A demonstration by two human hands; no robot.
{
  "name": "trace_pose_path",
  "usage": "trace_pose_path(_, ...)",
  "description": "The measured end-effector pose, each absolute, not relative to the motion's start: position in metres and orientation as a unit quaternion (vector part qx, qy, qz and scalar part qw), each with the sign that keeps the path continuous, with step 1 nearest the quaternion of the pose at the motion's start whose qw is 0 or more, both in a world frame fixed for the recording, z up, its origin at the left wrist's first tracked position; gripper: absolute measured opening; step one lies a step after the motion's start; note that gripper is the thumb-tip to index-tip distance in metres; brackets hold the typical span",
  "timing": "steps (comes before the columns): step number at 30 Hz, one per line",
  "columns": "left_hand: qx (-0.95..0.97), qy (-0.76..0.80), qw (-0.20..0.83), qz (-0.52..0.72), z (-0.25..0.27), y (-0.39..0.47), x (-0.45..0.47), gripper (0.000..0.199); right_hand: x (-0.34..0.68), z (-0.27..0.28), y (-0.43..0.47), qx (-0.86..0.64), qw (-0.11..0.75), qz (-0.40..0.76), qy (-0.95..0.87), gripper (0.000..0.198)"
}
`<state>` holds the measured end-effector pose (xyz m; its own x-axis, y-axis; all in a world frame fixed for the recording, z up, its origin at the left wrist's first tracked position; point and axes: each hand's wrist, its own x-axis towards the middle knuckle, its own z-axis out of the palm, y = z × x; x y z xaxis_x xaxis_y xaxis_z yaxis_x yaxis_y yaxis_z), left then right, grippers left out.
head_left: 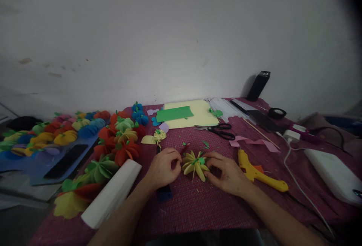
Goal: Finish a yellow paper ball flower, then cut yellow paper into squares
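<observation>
A yellow paper flower (pixel 195 166) with fanned petals and a green paper piece (pixel 201 160) on top sits on the cloth-covered table in front of me. My right hand (pixel 230 172) holds its right side between thumb and fingers. At its left edge my left hand (pixel 165 167) is closed in a pinch; what the fingertips hold, if anything, is too small to make out. Just beyond lies a small dark red item (pixel 185 148). Green paper scraps (pixel 206 144) are scattered behind the flower. A dark blue object (pixel 164 193) lies partly under my left wrist.
Left of my hands stand a white roll (pixel 113 193) and several finished paper flowers (pixel 127 152). Black scissors (pixel 220 128), green paper (pixel 175 114) and yellow sheets (pixel 202 112) lie behind. Rightward are a yellow glue gun (pixel 251 168), a white cable (pixel 294 178) and a black bottle (pixel 258 86).
</observation>
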<state>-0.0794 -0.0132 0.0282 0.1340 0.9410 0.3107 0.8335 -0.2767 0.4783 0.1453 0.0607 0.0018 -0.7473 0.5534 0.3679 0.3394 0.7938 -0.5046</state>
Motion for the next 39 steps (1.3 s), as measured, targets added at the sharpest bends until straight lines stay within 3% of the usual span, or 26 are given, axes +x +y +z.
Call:
trace_pose_path(23,0.767,0.567,0.130,0.271,0.017,-0.010,-0.075,0.026,0.144,0.002,0.064,-0.200,0.257,0.218,-0.920,0.020)
trace_pose_path(32,0.730,0.578,0.148,0.334,0.014,-0.008,-0.075,0.020,0.143,0.002,0.063,-0.184,0.269,0.230,-0.917,0.026)
trace_pose_path(39,0.700,0.585,0.202,0.356,0.002,-0.002,-0.074,0.049,0.143,0.002,0.064,-0.175,0.268,0.232,-0.918,0.027)
